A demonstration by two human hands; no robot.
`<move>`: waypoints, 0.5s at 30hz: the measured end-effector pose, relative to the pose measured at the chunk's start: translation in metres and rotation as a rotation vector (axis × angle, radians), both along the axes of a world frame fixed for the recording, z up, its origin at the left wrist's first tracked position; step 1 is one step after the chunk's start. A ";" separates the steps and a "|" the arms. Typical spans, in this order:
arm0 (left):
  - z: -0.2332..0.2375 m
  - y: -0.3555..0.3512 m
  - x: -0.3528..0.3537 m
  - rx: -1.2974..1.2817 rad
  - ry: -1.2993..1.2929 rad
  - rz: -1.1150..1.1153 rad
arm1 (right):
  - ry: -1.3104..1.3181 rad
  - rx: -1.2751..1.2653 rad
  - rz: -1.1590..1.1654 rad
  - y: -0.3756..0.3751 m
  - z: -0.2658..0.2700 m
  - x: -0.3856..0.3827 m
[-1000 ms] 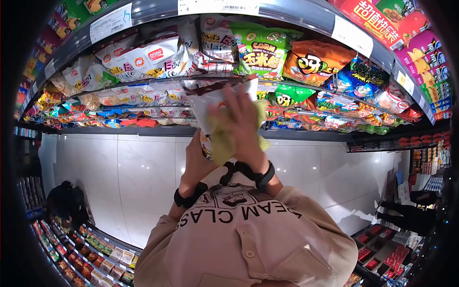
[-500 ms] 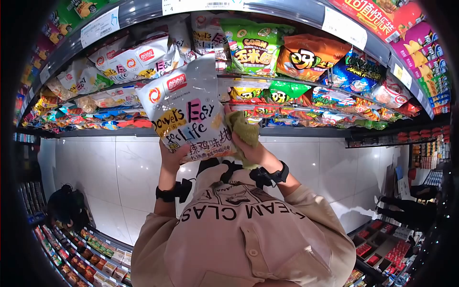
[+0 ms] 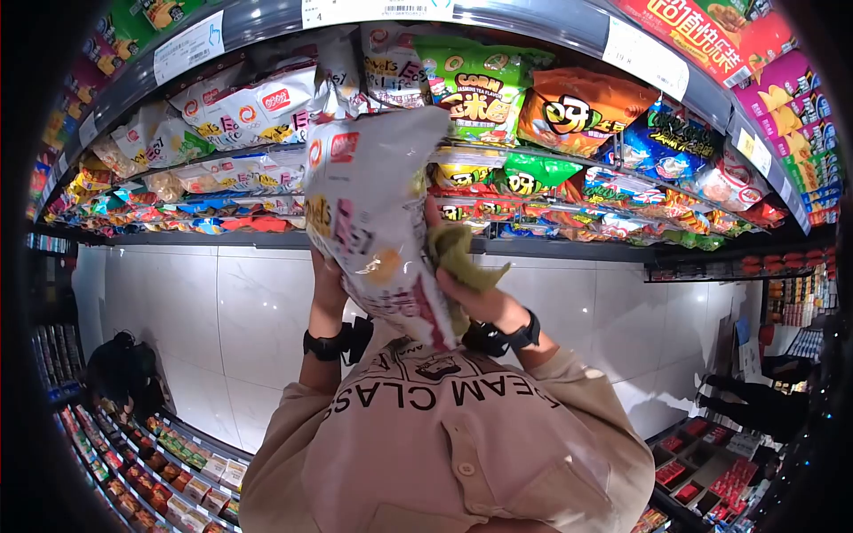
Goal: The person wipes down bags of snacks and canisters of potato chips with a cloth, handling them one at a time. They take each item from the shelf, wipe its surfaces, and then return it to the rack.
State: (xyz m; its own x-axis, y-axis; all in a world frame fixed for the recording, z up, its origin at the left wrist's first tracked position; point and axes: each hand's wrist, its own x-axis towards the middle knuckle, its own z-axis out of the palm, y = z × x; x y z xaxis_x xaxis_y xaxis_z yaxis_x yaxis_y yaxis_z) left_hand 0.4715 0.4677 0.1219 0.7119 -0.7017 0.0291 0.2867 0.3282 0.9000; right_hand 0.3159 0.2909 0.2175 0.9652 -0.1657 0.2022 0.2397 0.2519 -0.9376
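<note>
A large white snack bag (image 3: 378, 222) with a red logo is held upright, slightly tilted and blurred, in front of the shelf. My left hand (image 3: 329, 271) grips its left edge, partly hidden behind the bag. On its right side my right hand (image 3: 458, 284) holds the bag together with a crumpled green cloth (image 3: 466, 258), which lies between my fingers and the bag. Similar white bags (image 3: 267, 98) stand on the shelf just behind. A green corn snack bag (image 3: 480, 93) and an orange bag (image 3: 573, 107) sit to their right.
Lower shelf tiers hold colourful packets (image 3: 613, 186). A price-label rail (image 3: 542, 22) curves across the top. Pale tiled floor (image 3: 258, 320) lies below. One person in dark clothing (image 3: 120, 373) is at the lower left, another (image 3: 764, 395) at the right. More goods shelves (image 3: 169, 471) fill the lower left.
The white bag has turned, its front now angled to the right, and its lower end has come closer to my chest. Both hands have moved slightly with it. The green cloth has shifted.
</note>
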 end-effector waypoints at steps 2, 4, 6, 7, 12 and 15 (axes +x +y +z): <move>-0.019 0.010 0.001 0.116 0.247 -0.039 | 0.080 0.012 0.084 0.011 -0.006 0.002; -0.012 0.011 -0.007 0.132 0.354 -0.085 | -0.083 -0.099 0.017 0.016 -0.008 0.003; 0.001 0.009 -0.016 0.086 0.377 -0.132 | -0.162 -0.639 -0.150 0.016 -0.004 0.012; 0.009 0.006 -0.020 0.058 0.373 -0.145 | -0.217 -0.800 -0.236 0.016 -0.010 0.016; 0.037 -0.027 -0.032 -0.096 0.337 -0.121 | -0.289 -1.168 -0.454 -0.010 0.012 0.026; 0.046 -0.048 -0.038 -0.198 0.333 -0.071 | -0.262 -1.065 -0.478 -0.034 0.037 0.036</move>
State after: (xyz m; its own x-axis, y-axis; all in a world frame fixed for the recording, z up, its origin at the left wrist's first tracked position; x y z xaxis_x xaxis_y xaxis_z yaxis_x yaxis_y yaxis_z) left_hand 0.4331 0.4197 0.1684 0.6551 -0.7535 -0.0555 0.5806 0.4550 0.6752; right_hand 0.3516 0.2569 0.2541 0.7608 -0.1263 0.6366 0.3125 -0.7884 -0.5299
